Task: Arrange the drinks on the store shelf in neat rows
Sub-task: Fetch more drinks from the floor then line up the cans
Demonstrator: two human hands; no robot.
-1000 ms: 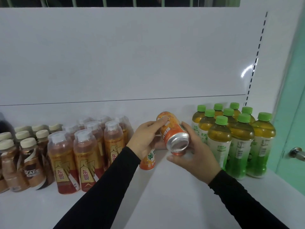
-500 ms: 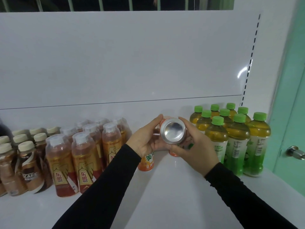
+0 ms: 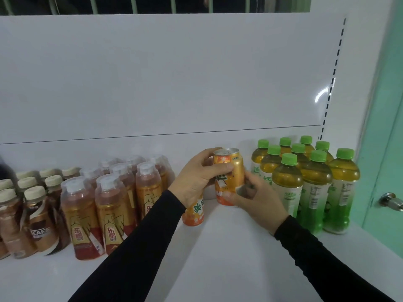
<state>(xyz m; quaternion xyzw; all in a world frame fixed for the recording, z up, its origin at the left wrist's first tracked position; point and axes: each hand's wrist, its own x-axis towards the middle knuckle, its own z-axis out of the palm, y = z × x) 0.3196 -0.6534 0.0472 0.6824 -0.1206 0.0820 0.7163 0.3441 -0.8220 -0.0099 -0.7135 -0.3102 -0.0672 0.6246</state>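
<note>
Since half a second ago, when its silver base faced me, the orange and gold aluminium drink can (image 3: 230, 177) has been turned upright, top rim up. My left hand (image 3: 201, 178) grips its upper left side, thumb across the front of the label and fingers curled behind. My right hand (image 3: 258, 196) holds the lower right part, thumb along the bottom edge. I cannot tell whether the can's base touches the white store shelf (image 3: 218, 247) or sits just above it.

Just left of it and nearer to me stands a second orange can with green lettering (image 3: 195, 211), mostly hidden under my left wrist. To the right, close beside my right hand, green-capped plastic bottles of yellow-green tea (image 3: 314, 184) stand in rows running from near to far. To the left are amber energy drink bottles with clear caps and gold labels (image 3: 113, 205), also in rows, and at the far left brown coffee bottles with cream caps (image 3: 37, 216). Both my sleeves (image 3: 135, 253) are black.
</note>
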